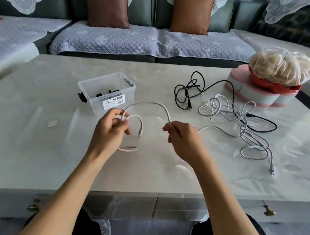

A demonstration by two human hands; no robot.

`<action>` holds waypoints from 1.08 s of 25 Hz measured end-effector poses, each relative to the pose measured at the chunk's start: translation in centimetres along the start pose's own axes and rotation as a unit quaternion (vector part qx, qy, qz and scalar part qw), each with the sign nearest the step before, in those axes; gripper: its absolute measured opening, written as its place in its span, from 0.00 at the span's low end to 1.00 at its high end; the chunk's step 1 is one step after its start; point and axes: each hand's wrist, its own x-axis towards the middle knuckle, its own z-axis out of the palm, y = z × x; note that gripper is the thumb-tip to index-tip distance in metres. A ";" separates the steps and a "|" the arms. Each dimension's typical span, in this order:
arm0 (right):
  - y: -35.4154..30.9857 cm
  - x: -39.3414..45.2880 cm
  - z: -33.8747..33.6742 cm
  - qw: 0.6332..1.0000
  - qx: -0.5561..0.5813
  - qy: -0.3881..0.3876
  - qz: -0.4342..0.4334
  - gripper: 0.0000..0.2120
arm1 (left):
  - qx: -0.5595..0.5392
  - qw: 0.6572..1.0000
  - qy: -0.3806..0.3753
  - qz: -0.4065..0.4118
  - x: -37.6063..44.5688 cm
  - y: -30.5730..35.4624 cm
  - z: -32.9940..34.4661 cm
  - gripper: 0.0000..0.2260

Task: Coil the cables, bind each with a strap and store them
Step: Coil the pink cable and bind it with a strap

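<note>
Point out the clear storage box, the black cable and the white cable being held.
clear storage box (104, 86), head view, on its near rim.
black cable (183, 93), head view, on its tangled loops.
white cable (151, 103), head view, on the arch between the hands.

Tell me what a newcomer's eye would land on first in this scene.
First, the two hands at the centre: the left hand and right hand each pinch a white cable that arches between them above the table. Next, a tangle of black cable and grey cable lies loose to the right, and a clear plastic box stands behind the left hand.
</note>
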 end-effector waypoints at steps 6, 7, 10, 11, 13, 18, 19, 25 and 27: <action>-6.5 -0.3 1.5 0.978 -0.095 -0.130 -0.136 0.18 | -0.070 0.997 0.015 0.033 -1.4 3.0 -1.1 0.18; -6.7 -0.1 1.5 0.973 -0.115 -0.149 -0.134 0.17 | -0.068 0.997 0.033 0.017 -1.2 3.2 -1.6 0.13; -6.6 -0.3 1.1 0.971 -0.112 -0.173 -0.118 0.14 | -0.128 0.991 0.007 -0.041 -0.5 3.9 -3.0 0.05; -6.4 -0.4 0.9 0.970 -0.117 -0.181 -0.111 0.14 | -0.150 0.987 -0.021 -0.055 -0.5 4.1 -3.4 0.08; -6.6 -0.5 0.8 0.963 -0.144 -0.200 -0.111 0.14 | -0.145 0.984 -0.073 -0.071 -0.7 4.5 -3.9 0.15; -8.0 0.3 1.6 0.953 -0.183 -0.206 -0.126 0.18 | -0.108 0.984 -0.109 -0.085 -0.8 5.4 -3.6 0.13; -7.9 0.5 1.6 0.953 -0.187 -0.207 -0.122 0.17 | -0.138 0.977 -0.136 -0.086 -0.9 5.9 -3.8 0.12; -7.4 1.2 0.4 0.959 -0.194 -0.197 -0.056 0.15 | -0.205 0.946 -0.245 -0.051 -0.9 6.6 -5.7 0.17; -7.5 1.6 0.3 0.957 -0.209 -0.192 -0.052 0.17 | -0.173 0.954 -0.241 -0.037 -1.1 7.3 -6.2 0.20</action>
